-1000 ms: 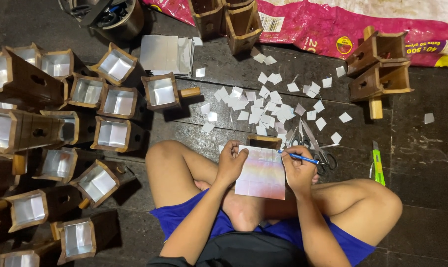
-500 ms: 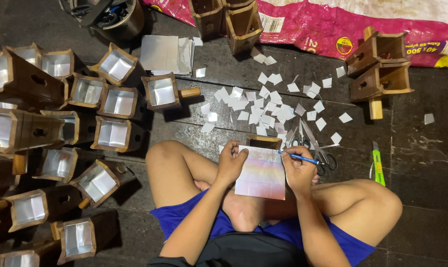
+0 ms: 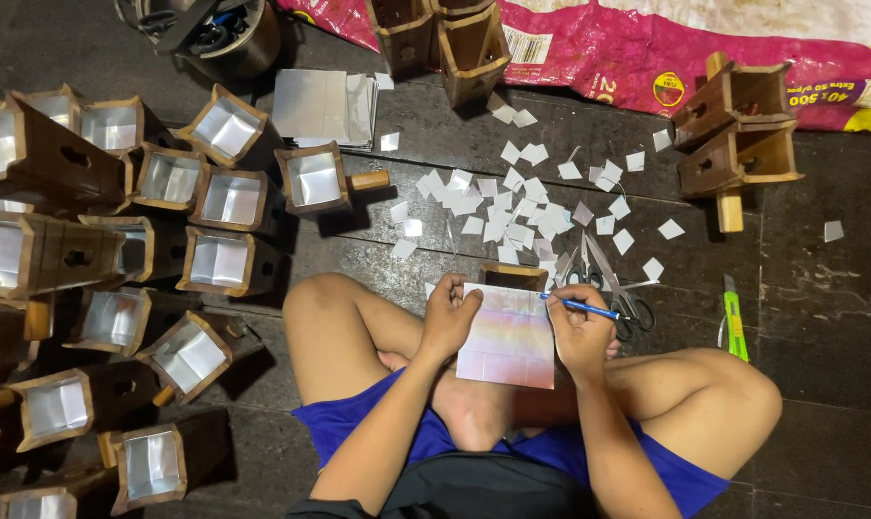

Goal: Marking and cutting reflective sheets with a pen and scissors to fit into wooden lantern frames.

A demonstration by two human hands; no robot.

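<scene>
Here, closest in, you sat cross-legged on the dark floor (image 3: 820,327) with a silvery sheet (image 3: 508,334) resting over your lap and a wooden box under its far edge. Your left hand (image 3: 450,315) was closed on the sheet's left edge, thumb on top, pinning it flat. Your right hand (image 3: 582,332) was wrapped around a blue pen (image 3: 580,307), its tip touching the sheet's upper right corner; faint ruled lines seemed to cross the sheet already, though the glare made that hard to confirm, so I judged the marking partly done.

Just beyond your right hand lay scissors (image 3: 609,279), blades open, and a green utility knife (image 3: 734,325) sat well apart to the right. Past them a scatter of cut squares (image 3: 512,202) covered the floor, so a good deal of cutting looked finished.

To your left, many wooden boxes (image 3: 219,259) showed silver lining inside, apparently complete. Farther off, a stack of uncut sheets (image 3: 322,108) waited near a metal pot (image 3: 226,34), and the boxes at right (image 3: 738,135) and at the top showed no lining from this angle, so those looked left to do.
</scene>
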